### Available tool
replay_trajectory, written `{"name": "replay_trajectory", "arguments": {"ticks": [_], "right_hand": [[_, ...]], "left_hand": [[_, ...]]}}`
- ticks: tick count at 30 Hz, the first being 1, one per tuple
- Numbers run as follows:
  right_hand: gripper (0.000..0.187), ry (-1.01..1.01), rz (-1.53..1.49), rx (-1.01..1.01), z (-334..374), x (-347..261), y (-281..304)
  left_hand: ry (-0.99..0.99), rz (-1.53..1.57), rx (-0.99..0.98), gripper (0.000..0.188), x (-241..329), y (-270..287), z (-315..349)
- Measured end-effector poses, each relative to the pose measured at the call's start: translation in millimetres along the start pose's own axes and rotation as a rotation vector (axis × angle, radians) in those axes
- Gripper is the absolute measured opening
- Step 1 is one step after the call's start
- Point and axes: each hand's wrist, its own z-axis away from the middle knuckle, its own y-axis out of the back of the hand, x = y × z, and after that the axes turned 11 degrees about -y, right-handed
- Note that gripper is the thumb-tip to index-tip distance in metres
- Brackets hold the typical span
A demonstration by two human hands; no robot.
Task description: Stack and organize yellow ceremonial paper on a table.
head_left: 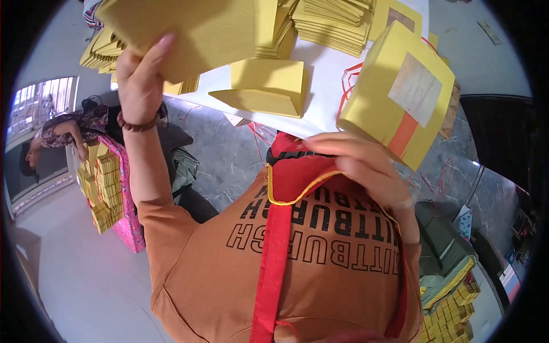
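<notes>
My left hand (143,80) is closed around a thick yellow stack of paper envelopes (194,34), thumb on its near face, raised over the table's left part. My right hand (369,166) is in front of my red apron (297,177), fingers stretched out and slightly blurred, with nothing visible in them. Just beyond it leans a yellow paper package (366,97) with a pale panel and an orange strip. Between the hands, one yellow envelope (263,94) lies at the table's near edge with its flap lifted.
More stacked yellow envelopes (334,26) cover the far side of the white table (320,71). Red string (350,77) lies beside the package. On the left, a person (63,128) is near a pink-edged container (128,200) of yellow bundles. Other yellow bundles (452,311) are at lower right.
</notes>
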Motion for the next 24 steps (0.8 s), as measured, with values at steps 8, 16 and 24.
{"name": "replay_trajectory", "arguments": {"ticks": [8, 16, 24], "right_hand": [[0.063, -0.217, 0.141, -0.042, -96.1, 106.7, -42.6], [0.064, -0.263, 0.229, 0.031, -120.8, 147.3, -36.7], [0.044, -0.257, 0.221, 0.107, -110.6, 159.2, -36.7]], "left_hand": [[0.09, -0.276, 0.101, 0.023, -23.4, 26.5, 80.5], [-0.46, -0.94, -0.342, 0.052, -106.8, -55.8, 108.8], [-0.442, -1.174, -0.486, 0.057, -180.6, -67.3, 128.9]]}}
